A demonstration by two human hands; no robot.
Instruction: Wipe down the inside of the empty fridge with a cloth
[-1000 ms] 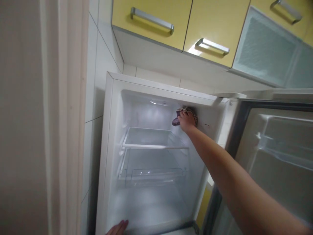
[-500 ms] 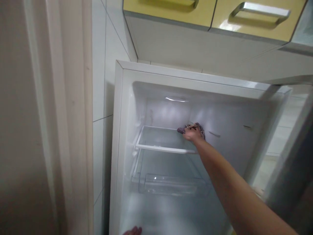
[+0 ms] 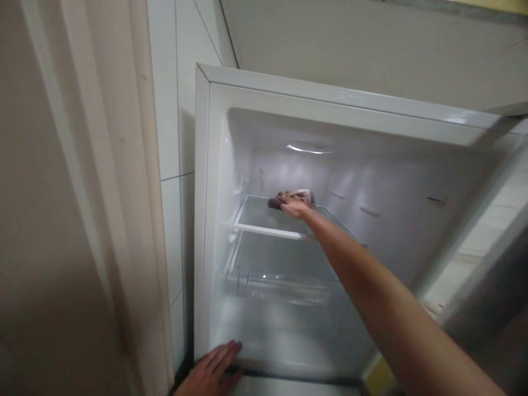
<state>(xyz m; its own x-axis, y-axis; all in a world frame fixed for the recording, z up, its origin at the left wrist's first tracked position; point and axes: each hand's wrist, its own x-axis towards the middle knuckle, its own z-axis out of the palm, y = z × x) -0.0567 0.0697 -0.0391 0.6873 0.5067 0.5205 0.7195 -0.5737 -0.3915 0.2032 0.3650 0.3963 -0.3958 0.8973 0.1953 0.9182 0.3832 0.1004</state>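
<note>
My right hand (image 3: 293, 207) reaches deep into a white refrigerator (image 3: 202, 209) and grips a crumpled, dark patterned cloth (image 3: 304, 196). The cloth lies at the back of the upper glass shelf (image 3: 264, 214), near the rear wall. Below that shelf is a second glass shelf (image 3: 280, 250) with a clear plastic drawer (image 3: 284, 287) under it. At the lower left, my left hand (image 3: 214, 368) rests on the refrigerator's front edge, its fingers stretched out.
A beige door frame (image 3: 119, 165) stands close on the left, beside white wall tiles (image 3: 167, 132). The open refrigerator door (image 3: 490, 297) is on the right. A cabinet underside (image 3: 330, 49) hangs above the refrigerator.
My right hand has moved the cloth left from the side wall corner toward the middle of the shelf's back. More of my left hand shows. The camera view has tilted down.
</note>
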